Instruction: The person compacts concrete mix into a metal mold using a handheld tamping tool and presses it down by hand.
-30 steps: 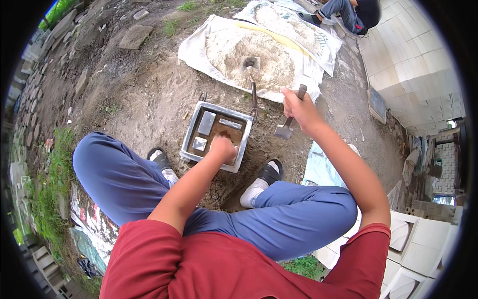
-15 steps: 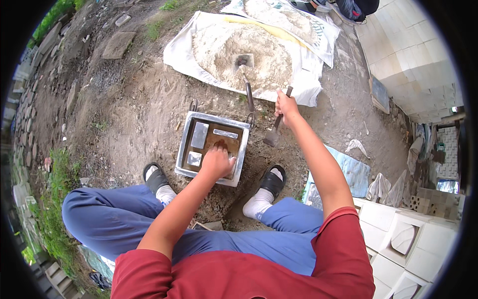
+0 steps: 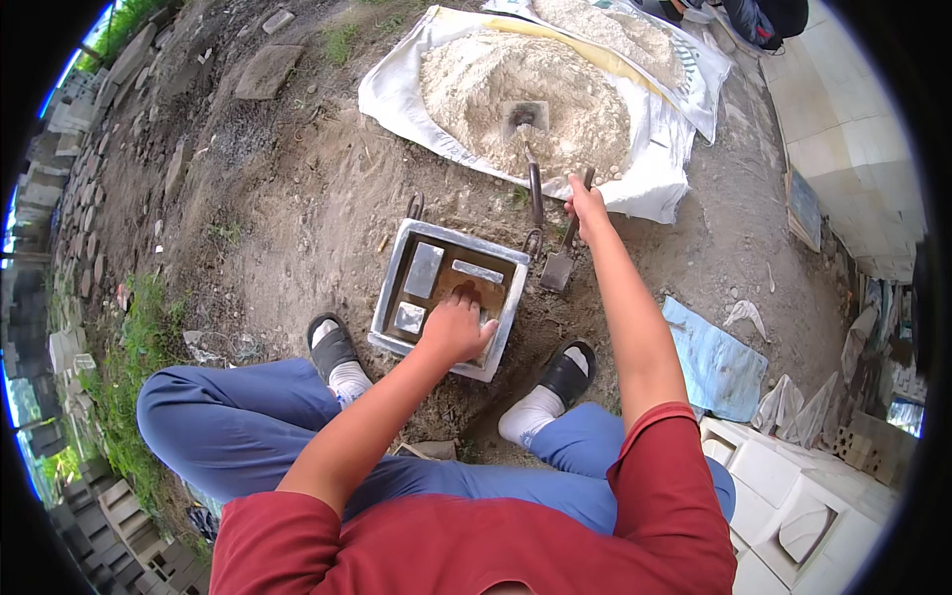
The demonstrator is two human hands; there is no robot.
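Note:
My left hand (image 3: 455, 328) rests inside a square metal box mould (image 3: 466, 239), fingers spread flat on its brown floor. Around that hand sit metal blocks: a wide one (image 3: 424, 270), a slim one (image 3: 478, 271) and a small one (image 3: 410, 317). My right hand (image 3: 588, 204) is closed round the dark handle of a flat-bladed scraper (image 3: 557, 272). Its blade points down, just beyond the mould's right side. Farther off, a trowel (image 3: 535, 194) lies with its square blade on a heap of pale sandy powder (image 3: 476, 84).
White sacks (image 3: 645, 193) lie spread under the powder. A blue sheet (image 3: 719, 357) is on the ground to the right, near stacked white blocks (image 3: 773, 486). My sandalled feet flank the mould. Another person's dark clothing (image 3: 764, 20) shows at the top right.
The whole view has shifted, so things sit farther right. My right hand has brought the scraper a little closer to the mould. My left hand stays flat inside it.

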